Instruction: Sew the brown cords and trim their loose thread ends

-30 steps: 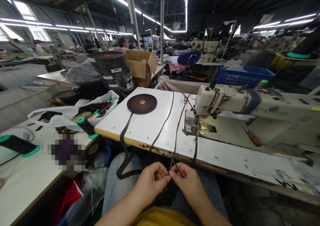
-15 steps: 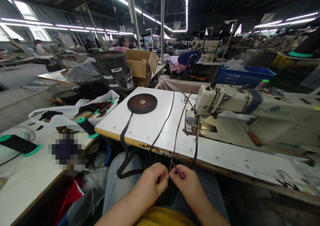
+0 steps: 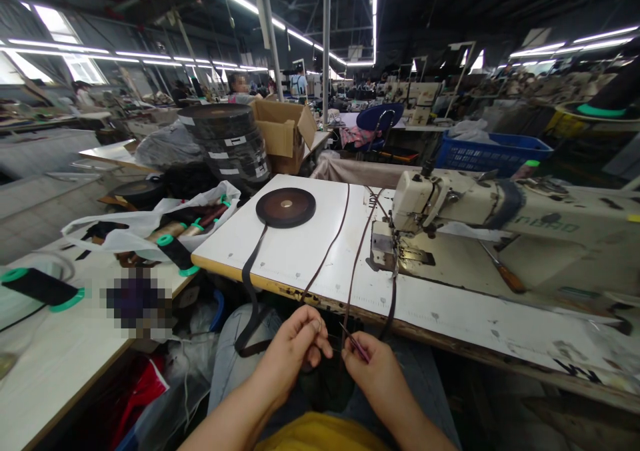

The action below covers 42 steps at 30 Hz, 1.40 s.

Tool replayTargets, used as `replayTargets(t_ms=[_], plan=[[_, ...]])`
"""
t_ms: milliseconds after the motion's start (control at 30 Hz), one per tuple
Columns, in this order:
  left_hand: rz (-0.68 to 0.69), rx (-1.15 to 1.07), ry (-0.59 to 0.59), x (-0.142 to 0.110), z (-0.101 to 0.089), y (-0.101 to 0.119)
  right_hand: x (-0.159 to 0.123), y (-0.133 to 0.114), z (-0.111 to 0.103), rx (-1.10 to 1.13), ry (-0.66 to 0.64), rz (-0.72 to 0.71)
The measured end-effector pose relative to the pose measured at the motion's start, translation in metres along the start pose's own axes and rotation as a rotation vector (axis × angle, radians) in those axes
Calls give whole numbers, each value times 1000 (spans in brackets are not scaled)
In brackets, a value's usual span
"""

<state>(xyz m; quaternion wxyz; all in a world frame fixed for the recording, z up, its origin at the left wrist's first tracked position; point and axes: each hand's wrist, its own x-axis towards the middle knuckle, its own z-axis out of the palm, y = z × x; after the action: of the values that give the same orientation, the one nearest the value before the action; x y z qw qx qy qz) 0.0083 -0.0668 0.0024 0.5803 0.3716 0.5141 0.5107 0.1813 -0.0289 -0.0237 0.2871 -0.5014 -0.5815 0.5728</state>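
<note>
My left hand (image 3: 303, 340) is raised over my lap, thumb and forefinger pinched together and the other fingers loosely curled. What looks like a fine thread runs from that pinch toward my right hand (image 3: 367, 360). My right hand is closed around a slim purple pointed tool (image 3: 357, 348), tweezers or thread snips; I cannot tell which. Its tip points up and left, beside a narrow brown strip (image 3: 351, 281) hanging over the table edge. A wider dark strap (image 3: 247, 284) drops from a flat roll (image 3: 286, 208) and loops over my leg toward my left forearm.
A sewing machine (image 3: 450, 204) stands on the right of the white table (image 3: 310, 244), with a wooden-handled screwdriver (image 3: 507, 274) beside it. Thread cones (image 3: 43, 289) lie on the left table. Stacked rolls (image 3: 225, 141), a cardboard box (image 3: 283, 131) and a blue basket (image 3: 493, 154) are behind.
My left hand has moved up and left, away from my right hand, and its lower fingers have loosened. My right hand has barely moved and keeps the pointed tool.
</note>
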Motion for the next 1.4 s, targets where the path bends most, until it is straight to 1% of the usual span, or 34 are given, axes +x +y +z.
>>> replayTargets(t_ms=[67,133,167,233,300,333,367,400,500,567,600,700,800,900,1100,1267,1400], plan=[[24,-70,47,1,-4,2,1,2,-1,6,3,6],[77,-24,110,4,-14,4,2,5,-2,20,4,9],[102,63,131,5,-21,4,2,6,-3,32,3,8],[139,335,132,8,-33,5,2,8,-5,62,-3,3],[203,586,84,7,-40,3,1,9,-7,94,-8,-4],[229,647,55,6,-41,1,1,9,-8,109,-8,-8],[233,650,26,4,-39,-2,1,10,-8,124,-6,-13],[208,604,-12,2,-36,-6,1,11,-8,136,-1,-19],[36,297,-165,-2,-20,-21,4,17,-6,163,1,-34],[-24,132,-220,-2,-10,-29,8,24,-3,174,-16,-39],[-34,84,-212,-1,-6,-31,10,27,-3,177,-19,-41],[-86,16,-129,4,-1,-34,12,30,-4,171,17,-51],[-120,15,-76,7,-3,-33,9,27,-9,158,59,-59],[-124,66,-52,6,-4,-32,7,24,-10,161,57,-62],[-117,122,-61,2,-4,-31,11,30,-6,191,68,-37],[-117,183,-76,0,-4,-31,5,26,-2,218,60,-39],[-115,215,-72,0,-2,-31,8,27,-1,205,67,-39]])
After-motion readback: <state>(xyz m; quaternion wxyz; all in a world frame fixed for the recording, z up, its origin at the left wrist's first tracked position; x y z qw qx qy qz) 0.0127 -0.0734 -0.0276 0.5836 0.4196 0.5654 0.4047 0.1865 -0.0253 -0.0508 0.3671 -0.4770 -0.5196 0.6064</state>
